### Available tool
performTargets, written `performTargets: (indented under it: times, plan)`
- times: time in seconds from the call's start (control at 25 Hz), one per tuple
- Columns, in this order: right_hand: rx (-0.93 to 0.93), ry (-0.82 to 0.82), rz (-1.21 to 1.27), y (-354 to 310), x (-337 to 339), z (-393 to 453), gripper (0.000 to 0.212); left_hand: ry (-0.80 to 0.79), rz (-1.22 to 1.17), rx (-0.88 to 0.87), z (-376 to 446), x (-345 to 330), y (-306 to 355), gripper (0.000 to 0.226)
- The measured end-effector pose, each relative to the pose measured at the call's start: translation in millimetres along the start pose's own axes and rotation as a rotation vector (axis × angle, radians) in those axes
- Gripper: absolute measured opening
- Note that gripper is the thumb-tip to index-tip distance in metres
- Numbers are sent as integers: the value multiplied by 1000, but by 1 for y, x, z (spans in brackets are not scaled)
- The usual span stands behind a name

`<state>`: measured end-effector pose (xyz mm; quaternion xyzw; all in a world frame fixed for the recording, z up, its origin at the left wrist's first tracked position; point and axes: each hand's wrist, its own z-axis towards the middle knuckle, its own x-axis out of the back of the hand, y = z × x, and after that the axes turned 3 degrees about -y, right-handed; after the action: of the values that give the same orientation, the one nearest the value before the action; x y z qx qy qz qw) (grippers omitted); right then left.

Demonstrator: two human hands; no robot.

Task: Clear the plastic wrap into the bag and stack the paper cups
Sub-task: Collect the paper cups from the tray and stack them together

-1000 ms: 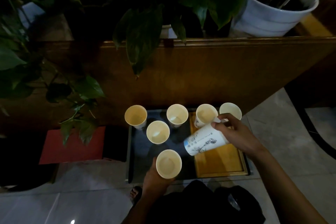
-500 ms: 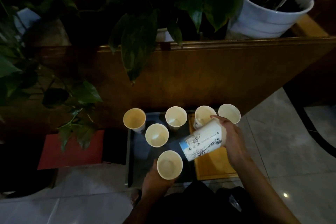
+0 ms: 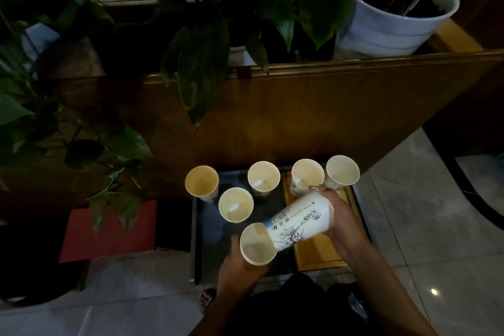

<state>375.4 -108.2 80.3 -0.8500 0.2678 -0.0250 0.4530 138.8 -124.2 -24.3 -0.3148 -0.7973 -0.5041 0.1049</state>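
My left hand [image 3: 240, 267] grips an upright paper cup [image 3: 256, 247] from below, above the near end of a low dark glass table [image 3: 207, 248]. My right hand [image 3: 341, 219] holds a second, printed paper cup [image 3: 300, 222] on its side, its bottom touching the rim of the first cup. Several more empty cups stand on the table behind: one at the far left [image 3: 201, 181], one in front of it [image 3: 236, 204], one in the middle [image 3: 263, 177], and two at the right [image 3: 306, 176] [image 3: 342, 172]. No plastic wrap or bag is in view.
A wooden tray [image 3: 319, 256] lies on the table's right half. A tall wooden planter wall [image 3: 300, 106] rises behind, with leafy plants [image 3: 201, 63] and a white pot [image 3: 392, 24] on top. A red box [image 3: 109, 232] sits to the left. Pale floor tiles [image 3: 425, 215] lie to the right.
My right hand has brought the printed cup down and left until its bottom meets the rim of the cup in my left hand. The left hand stayed in place.
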Motion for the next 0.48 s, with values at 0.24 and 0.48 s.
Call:
performTargets:
  times: [0.24, 0.48]
  plan:
    - [93, 50, -33, 1, 9, -5, 32, -67, 68, -140, -10, 1, 21, 69]
    - [297, 53, -292, 3, 18, -19, 22, -29, 150, -332, -14, 6, 29, 78]
